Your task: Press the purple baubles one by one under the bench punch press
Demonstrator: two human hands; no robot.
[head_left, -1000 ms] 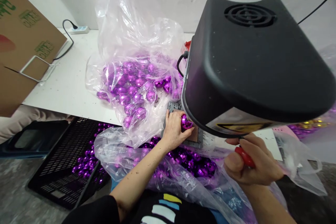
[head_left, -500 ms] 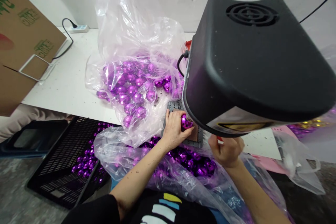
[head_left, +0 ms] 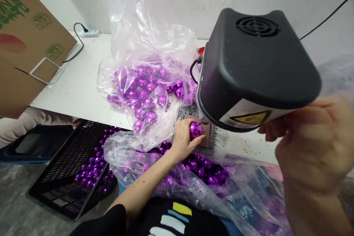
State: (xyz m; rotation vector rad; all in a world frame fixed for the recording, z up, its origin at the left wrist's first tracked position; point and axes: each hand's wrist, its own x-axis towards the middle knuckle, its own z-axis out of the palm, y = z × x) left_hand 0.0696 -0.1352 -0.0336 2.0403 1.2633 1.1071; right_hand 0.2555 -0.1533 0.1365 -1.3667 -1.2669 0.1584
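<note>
A purple ball (head_left: 195,129) is gripped by the left hand (head_left: 183,138) on the plate (head_left: 206,141) under the black machine (head_left: 256,68). The right hand (head_left: 312,140) is blurred, seemingly open and empty. More balls are held in 2 clear bags (head_left: 143,62) (head_left: 177,177) and 1 black crate (head_left: 74,169).

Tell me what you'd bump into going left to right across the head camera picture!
Cardboard box → black crate → clear bag of purple balls → left hand holding a purple ball → black machine → blurry right hand.
</note>
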